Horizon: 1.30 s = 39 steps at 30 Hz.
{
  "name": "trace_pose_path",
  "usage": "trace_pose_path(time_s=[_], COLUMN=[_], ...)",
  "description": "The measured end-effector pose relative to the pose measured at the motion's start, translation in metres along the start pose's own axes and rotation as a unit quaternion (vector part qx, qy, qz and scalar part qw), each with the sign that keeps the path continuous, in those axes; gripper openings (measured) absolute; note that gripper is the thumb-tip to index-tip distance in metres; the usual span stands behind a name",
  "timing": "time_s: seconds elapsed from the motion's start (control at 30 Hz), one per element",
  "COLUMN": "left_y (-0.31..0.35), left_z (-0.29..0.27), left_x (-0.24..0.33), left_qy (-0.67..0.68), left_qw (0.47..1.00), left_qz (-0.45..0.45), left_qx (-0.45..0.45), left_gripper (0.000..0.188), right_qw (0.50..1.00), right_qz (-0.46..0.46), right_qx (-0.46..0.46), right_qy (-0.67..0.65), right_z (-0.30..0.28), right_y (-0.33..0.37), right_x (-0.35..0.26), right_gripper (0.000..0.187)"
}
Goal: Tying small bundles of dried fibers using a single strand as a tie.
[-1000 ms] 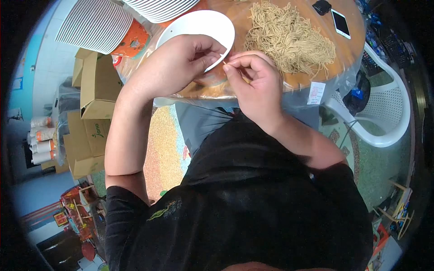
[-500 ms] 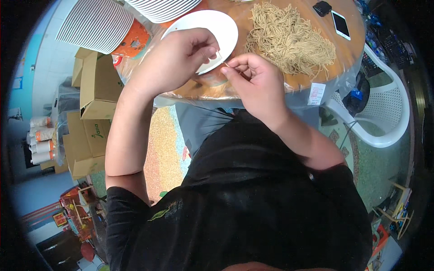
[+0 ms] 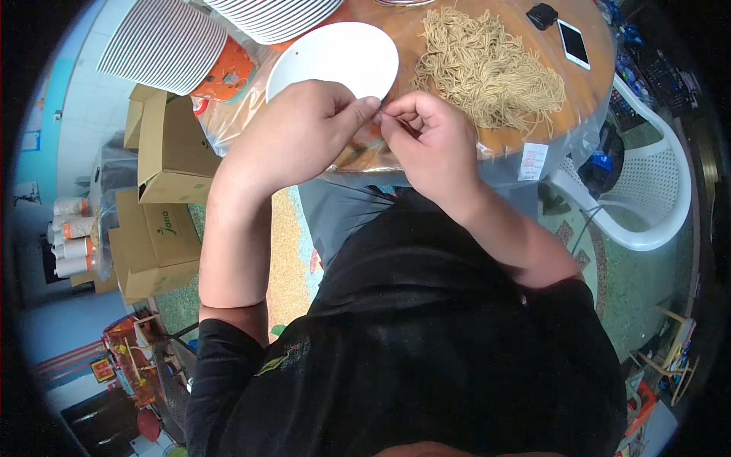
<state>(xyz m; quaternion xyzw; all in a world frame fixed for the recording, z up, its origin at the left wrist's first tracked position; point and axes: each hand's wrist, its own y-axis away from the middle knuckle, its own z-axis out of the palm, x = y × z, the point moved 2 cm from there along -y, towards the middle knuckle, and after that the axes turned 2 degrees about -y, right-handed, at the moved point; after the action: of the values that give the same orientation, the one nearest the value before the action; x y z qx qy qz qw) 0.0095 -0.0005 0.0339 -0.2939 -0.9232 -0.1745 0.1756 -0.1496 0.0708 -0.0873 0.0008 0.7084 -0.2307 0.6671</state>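
My left hand and my right hand meet at their fingertips over the near edge of the table. Both are closed in a pinch. What lies between the fingertips is too small to make out. Just beyond my left hand is a white paper bucket, its round mouth facing me and a small dark dot on its inner wall. My left hand hides the bucket's near side. A loose heap of tan cords lies right of the bucket, beyond my right hand.
Stacked white buckets with orange outsides stand at the table's left, beside another stack. A phone and small black object lie at the far right of the plastic-covered table. Open cardboard boxes and a white chair flank it.
My left hand has come down and toward the right, and its fingertips now meet those of my right hand. A thin strand showing at the fingers earlier is now hidden.
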Motion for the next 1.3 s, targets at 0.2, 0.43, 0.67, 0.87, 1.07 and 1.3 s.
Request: trace_pose_path(time_s=[0.2, 0.43, 0.67, 0.87, 1.07, 1.3], left_y=[-0.006, 0.002, 0.0, 0.005, 0.006, 0.01], left_z=[0.019, 0.033, 0.042, 0.041, 0.041, 0.037], left_x=[-0.012, -0.006, -0.017, -0.015, -0.019, -0.013], left_qy=[0.22, 0.221, 0.308, 0.223, 0.189, 0.226], left_qw=[0.972, 0.959, 0.916, 0.935, 0.93, 0.928], left_qz=[0.051, 0.059, 0.065, 0.093, 0.145, 0.174], left_qx=[0.06, 0.169, 0.249, 0.258, 0.279, 0.24], left_gripper=[0.028, 0.018, 0.017, 0.016, 0.014, 0.012], right_qw=[1.0, 1.0, 0.996, 0.969, 0.899, 0.84], right_qz=[0.003, 0.01, 0.048, -0.081, -0.247, -0.364], right_qx=[-0.002, -0.021, -0.072, -0.172, -0.194, -0.183], right_qy=[0.014, -0.013, -0.035, 0.156, 0.306, 0.359], right_z=[0.001, 0.002, -0.004, -0.042, -0.061, -0.06], right_y=[0.0, 0.0, 0.004, -0.018, -0.047, -0.061], right_x=[0.007, 0.002, 0.004, -0.032, -0.058, -0.067], right_gripper=[0.013, 0.013, 0.012, 0.01, 0.009, 0.011])
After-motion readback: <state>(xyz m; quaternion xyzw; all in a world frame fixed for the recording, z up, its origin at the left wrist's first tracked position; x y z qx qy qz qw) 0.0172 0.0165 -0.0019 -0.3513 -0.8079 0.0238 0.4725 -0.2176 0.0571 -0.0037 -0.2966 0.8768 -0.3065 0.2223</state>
